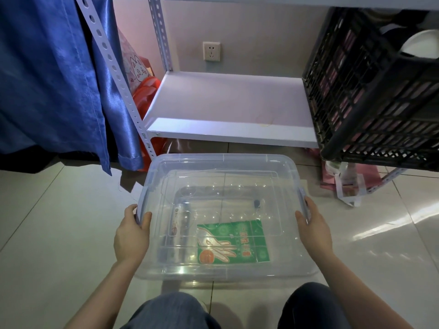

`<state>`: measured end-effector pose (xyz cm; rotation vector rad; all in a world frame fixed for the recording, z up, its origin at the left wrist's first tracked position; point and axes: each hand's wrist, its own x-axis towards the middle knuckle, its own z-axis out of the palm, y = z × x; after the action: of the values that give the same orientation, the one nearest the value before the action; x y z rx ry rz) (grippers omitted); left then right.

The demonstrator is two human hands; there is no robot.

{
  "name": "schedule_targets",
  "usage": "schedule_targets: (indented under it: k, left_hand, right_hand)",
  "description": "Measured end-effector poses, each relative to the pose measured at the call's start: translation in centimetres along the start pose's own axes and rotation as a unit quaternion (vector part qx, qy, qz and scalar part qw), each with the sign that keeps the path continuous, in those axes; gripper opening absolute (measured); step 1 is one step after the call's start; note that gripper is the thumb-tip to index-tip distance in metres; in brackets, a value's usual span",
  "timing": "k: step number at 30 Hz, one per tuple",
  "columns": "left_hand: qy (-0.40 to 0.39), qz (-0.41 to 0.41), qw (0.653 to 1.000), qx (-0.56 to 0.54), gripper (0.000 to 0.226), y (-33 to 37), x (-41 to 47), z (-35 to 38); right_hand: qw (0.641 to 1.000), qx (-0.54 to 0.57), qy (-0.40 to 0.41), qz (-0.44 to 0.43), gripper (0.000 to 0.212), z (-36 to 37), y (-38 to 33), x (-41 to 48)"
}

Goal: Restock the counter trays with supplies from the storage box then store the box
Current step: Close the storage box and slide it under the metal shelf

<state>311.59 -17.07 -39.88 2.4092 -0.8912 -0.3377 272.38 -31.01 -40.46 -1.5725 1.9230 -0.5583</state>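
— Where are the hands?

— One on each short side of the storage box (213, 160). The left hand (131, 236) is curled round the left latch, thumb lying over the lid's edge. The right hand (313, 230) grips the right latch the same way.

— So the box sits between them?

— Yes, lid on, over the tiled floor (59, 222), just ahead of the person's knees. I cannot tell whether it rests on the tiles or is held just clear of them.

— Anything inside?

— Through the clear lid, a green packet (232, 242) printed with gloves lies nearer the right hand, and a pale roll (179, 222) lies nearer the left.

— And beyond the hands?

— A low white shelf (228, 100) straight ahead of the box. A black crate (370, 91) stands on its end, forward of the right hand. A blue curtain (54, 79) hangs forward of the left hand, and a wall socket (211, 51) shows behind the shelf.
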Motion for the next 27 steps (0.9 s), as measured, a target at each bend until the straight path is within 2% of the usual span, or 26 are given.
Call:
schedule_targets:
  k: [3,7,12,19,23,27]
  left_hand:
    - [-0.086,-0.014,0.996,0.01,0.053,-0.8,-0.3,-0.1]
    - [-0.135,-0.007,0.989,-0.066,0.057,-1.5,-0.8,-1.0]
    - [-0.106,-0.007,0.986,-0.129,0.052,-0.5,-1.2,-3.7]
    - [-0.041,0.039,0.983,-0.172,0.049,4.9,0.0,-12.1]
    - [-0.037,0.065,0.969,-0.235,0.051,9.1,1.8,-16.6]
    - [-0.029,0.09,0.959,-0.267,0.051,13.8,3.8,-19.3]
  right_hand:
    - [0.998,-0.009,-0.063,0.006,0.058,-0.6,0.5,-0.9]
    - [0.998,-0.005,-0.057,0.001,0.06,-1.2,1.3,-1.5]
    - [0.999,0.016,-0.027,-0.044,0.065,-3.9,0.2,-3.0]
    - [0.987,0.08,0.012,-0.137,0.064,-11.9,-6.5,-4.3]
    - [0.981,0.125,0.031,-0.145,0.056,-16.2,-10.7,-3.5]
    - [0.982,0.116,0.053,-0.141,0.055,-19.6,-14.0,-1.3]
